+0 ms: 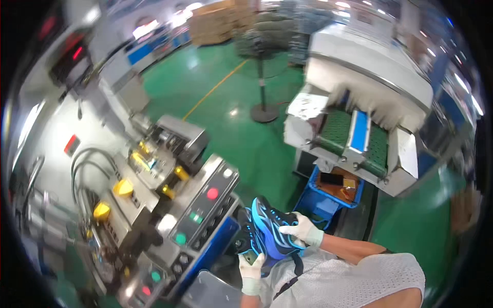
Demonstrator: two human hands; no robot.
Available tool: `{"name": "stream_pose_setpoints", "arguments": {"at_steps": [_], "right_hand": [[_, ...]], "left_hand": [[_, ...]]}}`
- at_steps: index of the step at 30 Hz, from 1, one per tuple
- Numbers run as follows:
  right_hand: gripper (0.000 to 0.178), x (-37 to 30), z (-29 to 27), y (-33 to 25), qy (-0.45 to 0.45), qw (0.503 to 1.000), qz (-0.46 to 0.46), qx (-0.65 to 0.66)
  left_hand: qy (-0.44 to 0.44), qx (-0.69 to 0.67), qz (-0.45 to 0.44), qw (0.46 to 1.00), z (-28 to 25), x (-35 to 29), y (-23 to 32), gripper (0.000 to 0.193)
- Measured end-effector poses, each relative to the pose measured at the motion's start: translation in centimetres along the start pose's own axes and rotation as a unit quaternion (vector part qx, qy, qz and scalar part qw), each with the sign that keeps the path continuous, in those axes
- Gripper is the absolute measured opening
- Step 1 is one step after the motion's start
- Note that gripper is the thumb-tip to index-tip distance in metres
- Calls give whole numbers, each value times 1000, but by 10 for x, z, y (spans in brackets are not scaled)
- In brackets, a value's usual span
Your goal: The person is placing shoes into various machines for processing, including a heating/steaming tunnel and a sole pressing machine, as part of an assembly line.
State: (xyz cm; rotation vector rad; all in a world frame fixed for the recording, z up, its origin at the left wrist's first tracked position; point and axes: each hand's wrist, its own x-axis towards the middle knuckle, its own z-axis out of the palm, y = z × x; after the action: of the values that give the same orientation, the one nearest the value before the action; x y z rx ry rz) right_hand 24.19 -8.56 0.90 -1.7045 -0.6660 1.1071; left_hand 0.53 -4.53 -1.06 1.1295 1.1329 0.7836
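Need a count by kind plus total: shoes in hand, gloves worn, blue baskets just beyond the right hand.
Black-and-blue shoes: 2
White gloves: 2
Blue basket: 1
Total: 5

No writing can be read with certainty. A red and dark label [72, 145] sits on the white panel at the left, its print too small to make out. Dark character-like marks run along the metal plates [145, 211] beside the yellow knobs [122, 188], also illegible. The control panel [203, 203] has red and green buttons; any lettering beside them is blurred. At upper left, a red glow [77, 53] shows no legible figure.
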Motion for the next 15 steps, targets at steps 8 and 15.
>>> {"name": "stream_pose_setpoints", "arguments": {"at_steps": [8,15], "right_hand": [[68,-53,-213,-31,403,897,-130,125],[72,6,-382,-20,600,782,-51,-164]], "left_hand": [[-286,73,154,943,192,72,112,36],[-301,172,358,867,429,188,103,68]]}}
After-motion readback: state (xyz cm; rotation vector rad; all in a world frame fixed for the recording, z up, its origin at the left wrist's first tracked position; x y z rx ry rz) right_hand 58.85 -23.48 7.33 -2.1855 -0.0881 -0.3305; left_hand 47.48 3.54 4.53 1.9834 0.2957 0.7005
